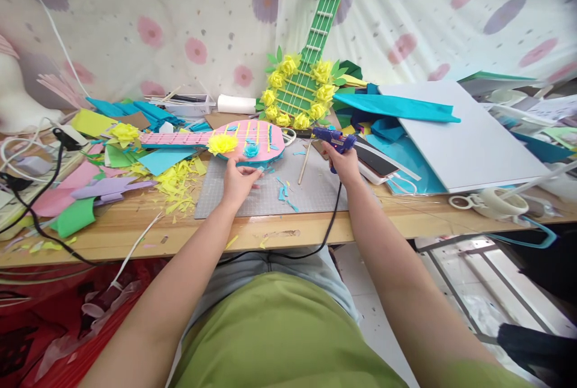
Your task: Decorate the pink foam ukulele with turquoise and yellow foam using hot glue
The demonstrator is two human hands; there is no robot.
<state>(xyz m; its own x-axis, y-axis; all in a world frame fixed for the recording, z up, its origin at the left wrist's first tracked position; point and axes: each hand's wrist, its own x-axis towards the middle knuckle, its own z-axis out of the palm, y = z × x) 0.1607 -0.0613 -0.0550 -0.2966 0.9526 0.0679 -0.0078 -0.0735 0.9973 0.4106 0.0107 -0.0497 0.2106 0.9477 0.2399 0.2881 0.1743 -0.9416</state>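
Observation:
My right hand [346, 166] grips a dark blue hot glue gun [325, 135], its nozzle pointing left and its black cord hanging over the table edge. My left hand [240, 184] is close to the near edge of a small pink paper guitar [243, 136], thumb and fingers pinched at a small light blue paper piece [260, 169]. On the guitar sit a yellow paper flower [222, 144] and a blue paper flower [251, 150]. Under the guitar's body lies a grey cutting mat [216, 195] with blue scraps [282, 190] and a thin stick [305, 162].
A green guitar [311, 51] with yellow flowers leans against the flowered curtain. Yellow shreds [183, 182] and coloured paper cover the left side. To the right are a phone [376, 158], a white board [464, 147] and a white cup [498, 203].

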